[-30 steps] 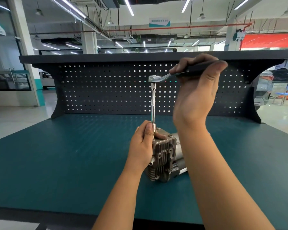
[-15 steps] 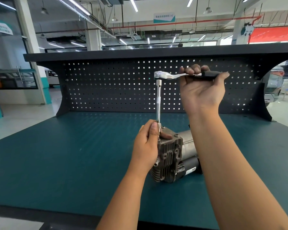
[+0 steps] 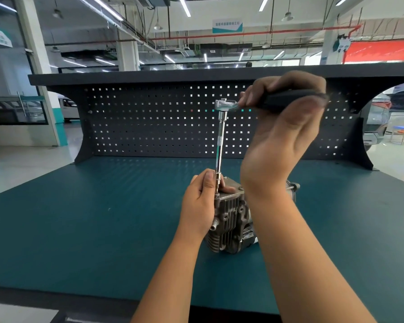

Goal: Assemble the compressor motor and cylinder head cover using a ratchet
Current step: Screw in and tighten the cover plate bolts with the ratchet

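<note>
Here, ratchet upright on compressor.

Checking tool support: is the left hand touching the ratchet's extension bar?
Touching. The head view shows the left hand with its thumb and fingers curled round the lower end of the extension bar, just above the compressor.

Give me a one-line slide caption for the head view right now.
Right hand grips the ratchet; left hand steadies its upright extension bar on the compressor atop the teal workbench.
</note>
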`<state>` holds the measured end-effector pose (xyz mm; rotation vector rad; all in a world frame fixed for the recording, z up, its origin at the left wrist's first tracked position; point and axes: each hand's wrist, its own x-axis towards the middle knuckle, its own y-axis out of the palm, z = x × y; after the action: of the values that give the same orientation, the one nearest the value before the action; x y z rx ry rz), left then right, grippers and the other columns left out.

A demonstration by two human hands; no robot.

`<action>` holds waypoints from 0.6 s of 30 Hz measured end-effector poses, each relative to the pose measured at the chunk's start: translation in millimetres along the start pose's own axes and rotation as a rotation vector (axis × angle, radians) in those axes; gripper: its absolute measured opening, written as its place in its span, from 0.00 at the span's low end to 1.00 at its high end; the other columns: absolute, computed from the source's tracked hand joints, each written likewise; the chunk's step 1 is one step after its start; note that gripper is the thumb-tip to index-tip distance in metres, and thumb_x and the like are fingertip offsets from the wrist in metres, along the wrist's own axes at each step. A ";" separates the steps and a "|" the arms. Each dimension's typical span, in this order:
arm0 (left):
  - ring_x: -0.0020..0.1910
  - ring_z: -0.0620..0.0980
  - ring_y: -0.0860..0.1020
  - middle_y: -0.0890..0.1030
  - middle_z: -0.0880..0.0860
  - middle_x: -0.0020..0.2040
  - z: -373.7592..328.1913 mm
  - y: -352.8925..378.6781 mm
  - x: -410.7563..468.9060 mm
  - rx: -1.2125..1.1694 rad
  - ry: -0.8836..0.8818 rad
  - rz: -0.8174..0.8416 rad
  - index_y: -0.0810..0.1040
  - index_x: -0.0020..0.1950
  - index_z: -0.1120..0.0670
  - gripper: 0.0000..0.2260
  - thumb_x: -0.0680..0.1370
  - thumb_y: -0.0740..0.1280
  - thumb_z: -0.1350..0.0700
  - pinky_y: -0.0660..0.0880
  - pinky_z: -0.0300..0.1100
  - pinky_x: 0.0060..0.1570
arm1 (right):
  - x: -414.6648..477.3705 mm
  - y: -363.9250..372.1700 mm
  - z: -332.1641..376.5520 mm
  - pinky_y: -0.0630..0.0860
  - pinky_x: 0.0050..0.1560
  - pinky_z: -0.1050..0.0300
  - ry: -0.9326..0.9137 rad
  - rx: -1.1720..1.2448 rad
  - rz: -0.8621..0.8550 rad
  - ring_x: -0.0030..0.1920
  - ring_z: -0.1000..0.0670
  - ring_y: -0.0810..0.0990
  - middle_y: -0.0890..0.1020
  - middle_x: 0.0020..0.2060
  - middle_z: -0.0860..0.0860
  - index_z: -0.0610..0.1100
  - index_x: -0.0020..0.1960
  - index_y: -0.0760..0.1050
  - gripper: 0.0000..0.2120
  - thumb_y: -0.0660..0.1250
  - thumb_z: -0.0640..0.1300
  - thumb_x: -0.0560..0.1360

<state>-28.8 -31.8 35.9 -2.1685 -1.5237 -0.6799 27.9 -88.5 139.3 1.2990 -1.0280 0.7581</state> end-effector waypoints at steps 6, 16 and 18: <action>0.36 0.49 0.70 0.73 0.55 0.35 4.8 -3.3 0.8 -0.031 -0.078 -0.014 0.75 0.42 0.62 0.10 0.81 0.58 0.64 0.70 0.43 0.35 | -13.8 19.4 3.8 0.67 0.37 0.53 -0.184 -0.395 0.199 0.36 0.49 0.68 0.69 0.37 0.50 0.40 0.47 0.69 0.21 0.54 0.59 0.78; 0.28 0.39 0.69 0.73 0.44 0.27 4.8 -4.3 2.5 0.071 0.015 0.012 0.74 0.29 0.44 0.21 0.81 0.60 0.59 0.64 0.31 0.32 | -6.8 15.3 1.6 0.68 0.38 0.54 -0.047 -0.207 0.175 0.37 0.48 0.70 0.71 0.38 0.49 0.42 0.47 0.69 0.19 0.56 0.59 0.77; 0.32 0.36 0.74 0.76 0.41 0.28 2.4 -2.4 1.9 0.043 0.031 0.009 0.73 0.31 0.42 0.18 0.80 0.57 0.46 0.68 0.34 0.39 | 1.4 2.0 -0.5 0.69 0.37 0.49 0.047 -0.009 0.138 0.36 0.47 0.71 0.72 0.38 0.48 0.43 0.47 0.67 0.18 0.56 0.59 0.77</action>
<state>-30.2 -28.2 35.2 -2.1222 -1.4987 -0.6689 26.7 -87.8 141.4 1.2060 -1.0899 0.8839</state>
